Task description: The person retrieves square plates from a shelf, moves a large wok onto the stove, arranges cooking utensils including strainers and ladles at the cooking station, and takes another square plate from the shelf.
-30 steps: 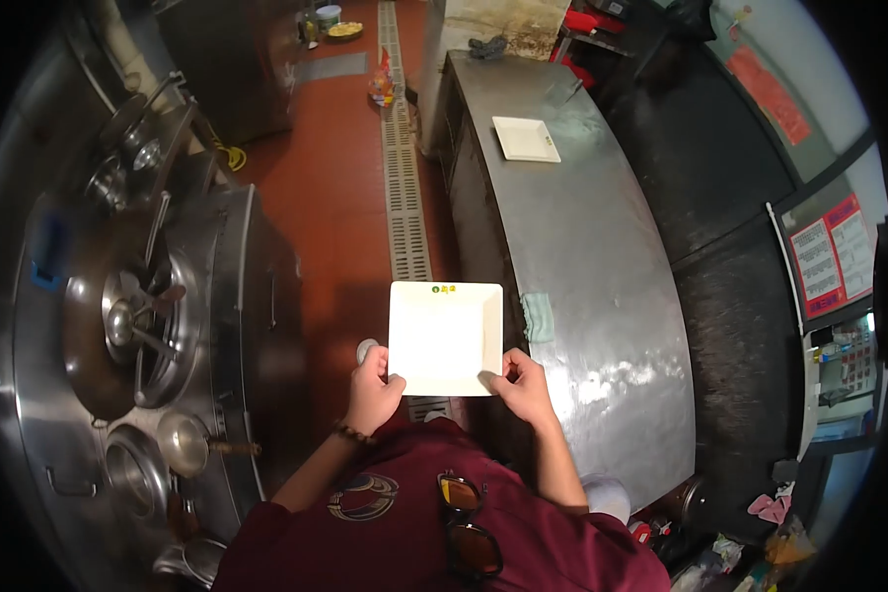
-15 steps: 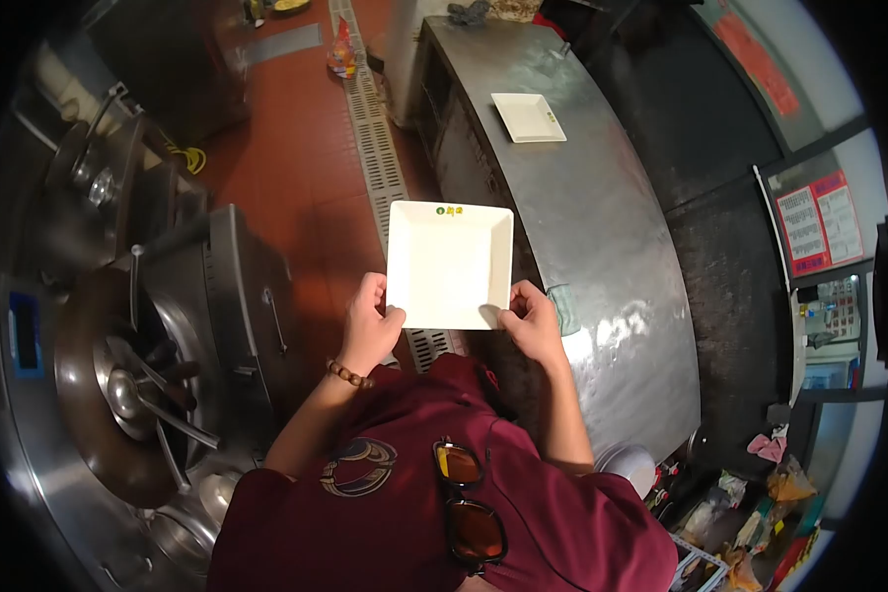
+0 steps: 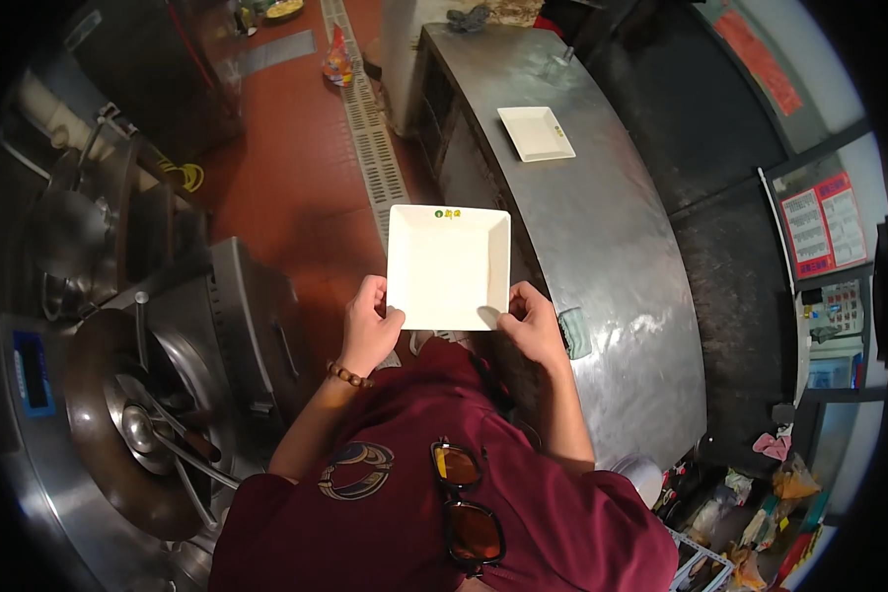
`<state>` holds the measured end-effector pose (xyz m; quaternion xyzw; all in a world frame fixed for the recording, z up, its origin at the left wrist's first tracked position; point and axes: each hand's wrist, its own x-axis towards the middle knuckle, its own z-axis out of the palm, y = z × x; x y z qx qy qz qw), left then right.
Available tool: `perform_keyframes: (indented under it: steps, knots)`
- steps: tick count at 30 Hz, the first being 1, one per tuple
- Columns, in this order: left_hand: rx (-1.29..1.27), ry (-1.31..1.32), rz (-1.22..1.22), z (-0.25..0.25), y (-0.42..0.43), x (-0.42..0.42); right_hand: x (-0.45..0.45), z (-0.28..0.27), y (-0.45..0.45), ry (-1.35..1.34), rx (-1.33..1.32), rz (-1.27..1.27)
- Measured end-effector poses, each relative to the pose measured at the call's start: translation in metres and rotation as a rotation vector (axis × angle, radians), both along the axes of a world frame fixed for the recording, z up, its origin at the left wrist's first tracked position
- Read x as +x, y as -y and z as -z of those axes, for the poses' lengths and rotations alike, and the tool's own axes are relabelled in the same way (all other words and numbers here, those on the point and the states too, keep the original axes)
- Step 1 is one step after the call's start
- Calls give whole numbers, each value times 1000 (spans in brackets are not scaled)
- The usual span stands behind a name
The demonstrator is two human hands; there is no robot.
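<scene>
A square white plate (image 3: 448, 266) with a small green and yellow mark on its far rim is held level in front of my body. My left hand (image 3: 369, 321) grips its near left corner, thumb on the rim and fingers curled beneath. At the near right corner, my right hand (image 3: 533, 321) pinches the plate the same way. A second square white plate (image 3: 537, 134) lies on the steel counter (image 3: 602, 237) ahead to the right, apart from both hands. The undersides of the fingers are hidden by the held plate.
On the left, a large wok (image 3: 118, 474) holds ladles with long handles. A folded green cloth (image 3: 574, 333) lies at the counter's near edge, by my right hand. A drain grate (image 3: 375, 153) runs along the red tiled floor (image 3: 276, 168). Bagged items (image 3: 750, 513) crowd the lower right.
Both hands keep the same hold on the plate. The surroundings have shifted in view: the counter plate appears slightly lower and farther right, and more of the green cloth shows.
</scene>
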<state>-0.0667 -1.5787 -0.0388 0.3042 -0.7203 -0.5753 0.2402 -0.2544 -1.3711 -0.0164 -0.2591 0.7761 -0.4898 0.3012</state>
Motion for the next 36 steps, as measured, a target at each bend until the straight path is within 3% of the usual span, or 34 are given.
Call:
perform_keyframes:
  steps: [13,23,31,36]
  knots:
    - [-50,17,57,4,77,-135,-120,12,68,125,-122,89]
    - [-131,57,387,-1,94,-274,-200,15,38,54,-41,290]
    - [-14,131,613,10,90,-354,-213,37,10,89,-7,525]
    - [-100,141,764,26,99,-393,-215,46,10,103,43,657]
